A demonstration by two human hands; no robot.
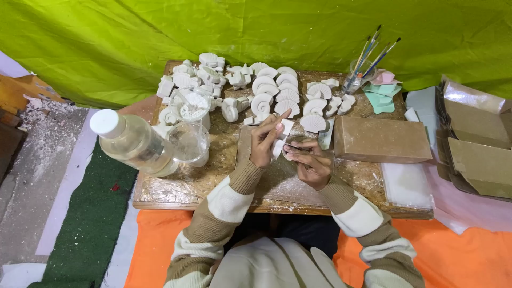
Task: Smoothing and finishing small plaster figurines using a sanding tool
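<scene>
While a green sheet (256, 32) backs the table (213, 186), a bottle (133, 143) stands left of the hands. Left hand (265, 141) pinches a white cast (281, 140) at centre; right hand (312, 162) grips a thin tool (294, 148) touching it.

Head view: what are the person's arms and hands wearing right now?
Both arms are in long knit sleeves with broad bands of tan-brown and cream, ending in ribbed brown cuffs at the wrists. The left hand and right hand are bare: no gloves show, and no rings or watch can be made out. The fingers are uncovered.
</scene>
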